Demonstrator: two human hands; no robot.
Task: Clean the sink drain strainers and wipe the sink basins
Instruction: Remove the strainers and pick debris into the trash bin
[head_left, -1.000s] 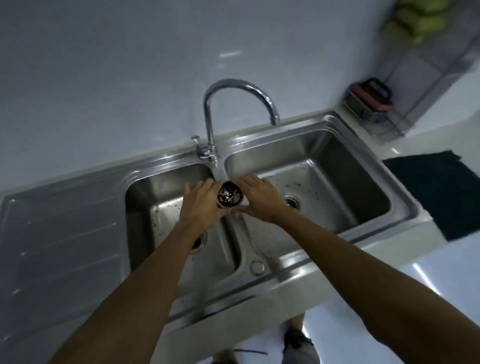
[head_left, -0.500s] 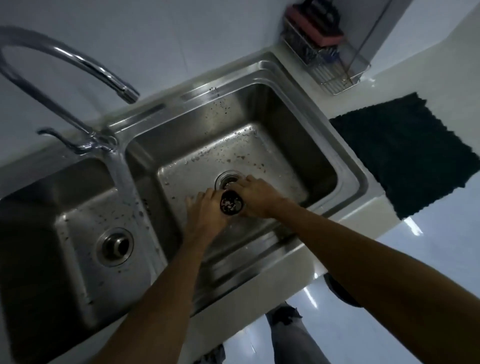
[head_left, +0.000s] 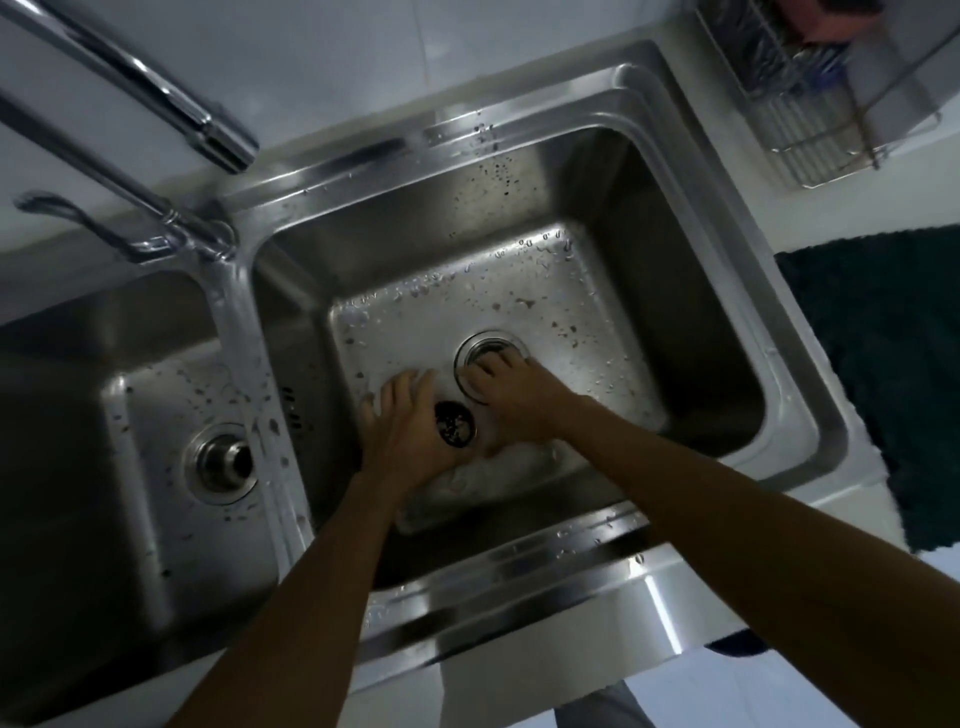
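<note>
Holding strainer (head_left: 455, 423), hands (head_left: 410, 431) show no readable writing.

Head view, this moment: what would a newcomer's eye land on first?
Two bare hands meet low in the right basin: the left hand cups a dark, debris-filled strainer, while the right hand has its fingertips on the drain ring. The basin floor around them is speckled with droplets and brown bits. In the left basin an open drain shows, and the faucet sweeps across the top left.
</note>
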